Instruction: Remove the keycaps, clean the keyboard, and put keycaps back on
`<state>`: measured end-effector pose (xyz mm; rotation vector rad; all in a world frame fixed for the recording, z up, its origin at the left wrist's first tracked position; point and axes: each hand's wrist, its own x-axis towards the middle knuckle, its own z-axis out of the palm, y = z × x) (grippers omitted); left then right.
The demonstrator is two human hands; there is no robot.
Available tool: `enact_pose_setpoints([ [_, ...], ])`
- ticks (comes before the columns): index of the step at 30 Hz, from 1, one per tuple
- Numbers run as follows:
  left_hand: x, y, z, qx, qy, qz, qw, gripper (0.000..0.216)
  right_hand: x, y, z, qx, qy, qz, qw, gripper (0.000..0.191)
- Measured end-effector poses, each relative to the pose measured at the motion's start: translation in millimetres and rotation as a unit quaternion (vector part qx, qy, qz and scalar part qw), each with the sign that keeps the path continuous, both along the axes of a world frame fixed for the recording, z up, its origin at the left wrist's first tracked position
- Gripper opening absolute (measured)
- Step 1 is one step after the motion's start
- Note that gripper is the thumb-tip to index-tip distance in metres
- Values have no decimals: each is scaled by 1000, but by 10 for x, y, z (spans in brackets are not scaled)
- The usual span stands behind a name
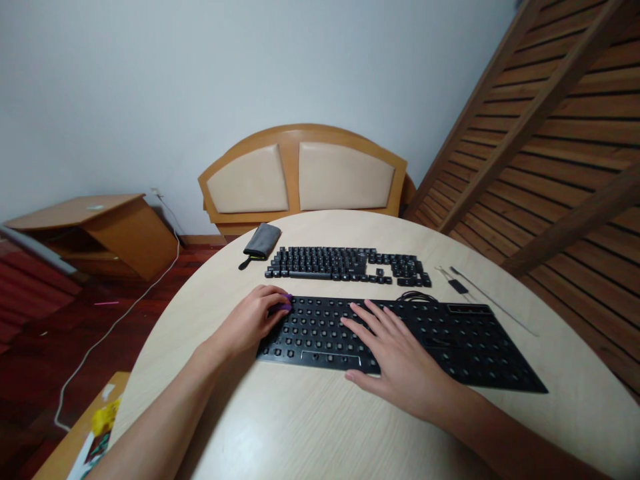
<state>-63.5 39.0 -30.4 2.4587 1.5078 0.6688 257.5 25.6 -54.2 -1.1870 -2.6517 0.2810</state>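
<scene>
Left of frame centre, your left hand (254, 315) pinches a purple piece (285, 305) at the keyboard base (445, 327); steady that lightly with your right hand (400, 353), spread, grasping nothing.

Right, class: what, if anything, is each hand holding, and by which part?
The left hand appears to hold a purple thing; exactly where it is gripped is hidden. The right hand grips nothing: it is spread over the keyboard base.

Soft glare on the tabletop (300, 427)
</scene>
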Motion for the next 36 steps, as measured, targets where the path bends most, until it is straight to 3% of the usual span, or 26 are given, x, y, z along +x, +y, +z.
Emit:
enact_pose_setpoints([
  [6,-10,-2,34,50,-23,74,996,18,-6,2,27,-8,-5,-1,1000,75],
  [11,-14,10,12,24,-30,9,999,19,-5,7,18,-7,-5,-2,1000,75],
  [13,-35,15,-17,9,-3,11,1000,21,-2,11,0,-2,-1,-1,1000,75],
  [24,-77,-40,141,48,89,155,983,24,1,6,-4,-1,-8,-2,1000,75],
  [31,-124,-59,139,-36,119,109,986,27,14,6,-30,4,-3,-5,1000,75],
  [36,-116,-56,180,-25,97,131,986,24,18,-2,-43,2,-5,-3,1000,75],
])
